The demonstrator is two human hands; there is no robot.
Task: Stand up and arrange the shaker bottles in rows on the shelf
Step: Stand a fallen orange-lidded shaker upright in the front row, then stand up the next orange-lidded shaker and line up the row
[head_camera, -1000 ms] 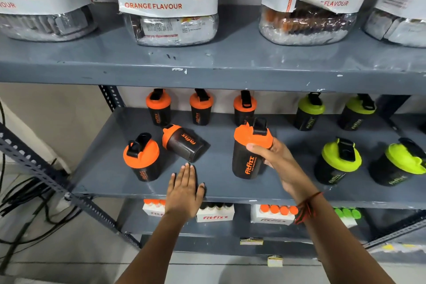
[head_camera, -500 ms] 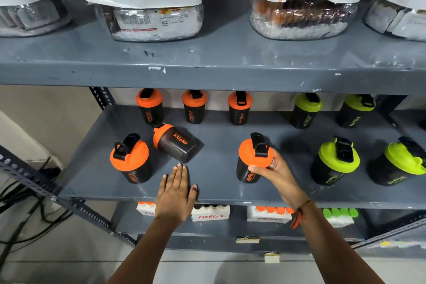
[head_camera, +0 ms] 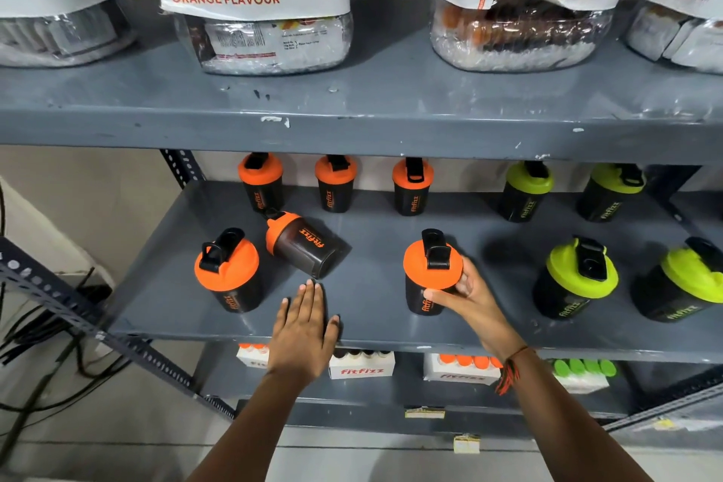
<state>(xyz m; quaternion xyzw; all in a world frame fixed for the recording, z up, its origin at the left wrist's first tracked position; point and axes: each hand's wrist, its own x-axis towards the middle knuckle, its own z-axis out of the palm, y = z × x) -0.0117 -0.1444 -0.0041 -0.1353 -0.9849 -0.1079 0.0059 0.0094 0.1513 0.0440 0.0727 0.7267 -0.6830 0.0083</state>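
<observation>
- Head view: orange-lid shaker bottle (head_camera: 428,278) stands upright near front-middle of the grey middle shelf (head_camera: 371,305), black body w/ orange "fitfizz" print, black flip cap on top.
- Right hand (head_camera: 467,297) is wrapped round that bottle just under the lid; thumb on the near side, fingers (head_camera: 463,280) curled behind its right side. Red thread at the wrist.
- Left hand (head_camera: 303,321) lies flat on the shelf's front edge, palm down, fingers straight & together, thumb out to the side, holding nothing.
- Just beyond the left fingertips a tipped shaker bottle (head_camera: 303,243) lies on its side, orange lid pointing back-left, base toward the front-right.
- Left of it, another orange-lid bottle (head_camera: 229,270) upright near the front.
- Back row: 3 orange-lid bottles (head_camera: 335,184) upright along the wall, then 2 green-lid bottles (head_camera: 526,190) to the right.
- Front right: 2 more green-lid bottles (head_camera: 575,278), upright, well apart from the held one.
- Top shelf (head_camera: 352,121) carries big clear lozenge jars (head_camera: 254,8) w/ "fitfizz" labels.
- Bottom shelf: white small-bottle packs (head_camera: 362,366), partly hidden by the middle shelf's edge.
</observation>
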